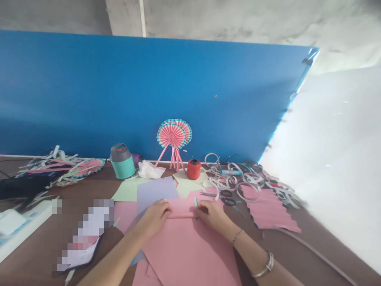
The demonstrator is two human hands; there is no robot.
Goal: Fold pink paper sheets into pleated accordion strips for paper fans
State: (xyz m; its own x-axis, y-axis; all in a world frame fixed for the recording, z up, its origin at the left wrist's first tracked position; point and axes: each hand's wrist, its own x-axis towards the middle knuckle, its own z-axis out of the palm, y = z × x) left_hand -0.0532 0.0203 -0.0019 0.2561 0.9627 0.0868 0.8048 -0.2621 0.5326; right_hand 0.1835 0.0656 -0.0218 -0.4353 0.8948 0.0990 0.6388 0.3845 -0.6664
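A large sheet of pink paper point(190, 246) lies in front of me, with a narrow band folded along its far edge. My left hand point(156, 215) is closed on the left end of that fold, thumb and fingers pinching it. At the fold's right end, my right hand point(210, 214) is closed in a pinch too, beside a small white-and-blue strip on the paper. Beneath and behind the sheet lie a lavender sheet point(156, 190) and a pale green sheet point(126, 191). Scissors point(228, 201) with dark handles rest just beyond my right hand.
Pleated pink paper point(272, 208) lies at right, below curled white paper strips point(228, 180). Pink round paper fans point(172, 136) lean against a blue panel point(119, 91). Near them stand a red thread spool point(193, 170) and a teal container point(123, 165). A power strip point(32, 228) is at left.
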